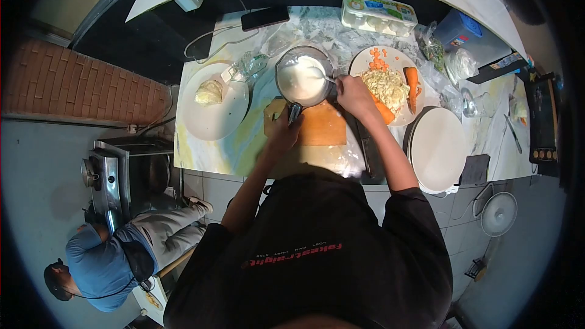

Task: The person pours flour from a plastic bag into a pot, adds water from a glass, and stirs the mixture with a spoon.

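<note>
A glass bowl (301, 79) of white liquid stands at the middle of the marble counter. My right hand (353, 94) is closed on a spoon (322, 75), whose end dips into the liquid. At the bowl's lower edge my left hand (284, 128) is closed round the bowl's dark handle (294, 111). Below the bowl lies a wooden cutting board (323, 127). To the right, a plate (361, 64) holds chopped pale food (385, 87), diced carrot (378, 60) and a whole carrot (412, 88).
A white plate (201, 125) with a cabbage piece (209, 92) is on the left. Stacked plates (437, 149), an egg carton (379, 13), a phone (265, 18) and plastic bags (461, 64) surround the work area. A seated person (103, 262) is at lower left.
</note>
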Demonstrator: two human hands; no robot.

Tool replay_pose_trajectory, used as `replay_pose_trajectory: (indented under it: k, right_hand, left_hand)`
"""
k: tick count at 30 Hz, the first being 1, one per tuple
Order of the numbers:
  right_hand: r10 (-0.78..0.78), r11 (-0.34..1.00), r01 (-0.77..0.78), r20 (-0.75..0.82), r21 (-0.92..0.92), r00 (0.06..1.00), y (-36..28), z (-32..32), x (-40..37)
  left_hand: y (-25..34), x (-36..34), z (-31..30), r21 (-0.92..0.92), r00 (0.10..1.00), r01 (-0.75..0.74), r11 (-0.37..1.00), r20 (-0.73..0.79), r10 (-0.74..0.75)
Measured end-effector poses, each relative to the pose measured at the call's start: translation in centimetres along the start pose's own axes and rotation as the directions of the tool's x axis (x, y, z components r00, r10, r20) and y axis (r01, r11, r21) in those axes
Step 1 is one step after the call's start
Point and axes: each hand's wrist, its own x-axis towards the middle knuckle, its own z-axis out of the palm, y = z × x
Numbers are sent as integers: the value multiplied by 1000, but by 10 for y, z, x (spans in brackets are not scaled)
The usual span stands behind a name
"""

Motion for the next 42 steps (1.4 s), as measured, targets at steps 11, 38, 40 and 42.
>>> replay_pose_trajectory:
  k: [11, 38, 40, 42]
  right_hand:
    - [-68, 962, 56, 36, 266, 997, -1, 20, 4]
    - [-49, 954, 5, 140, 301, 989, -10, 15, -12]
    - [-41, 952, 25, 43, 305, 998, 2, 28, -2]
    - [23, 981, -9, -67, 195, 997, -11, 13, -4]
  left_hand:
    - [12, -5, -1, 26, 997, 43, 999, 60, -44]
    - [10, -7, 2, 53, 998, -67, 996, -2, 67]
    - [8, -5, 0, 47, 997, -76, 996, -1, 77]
    - [8, -5, -2, 38, 996, -86, 996, 2, 86]
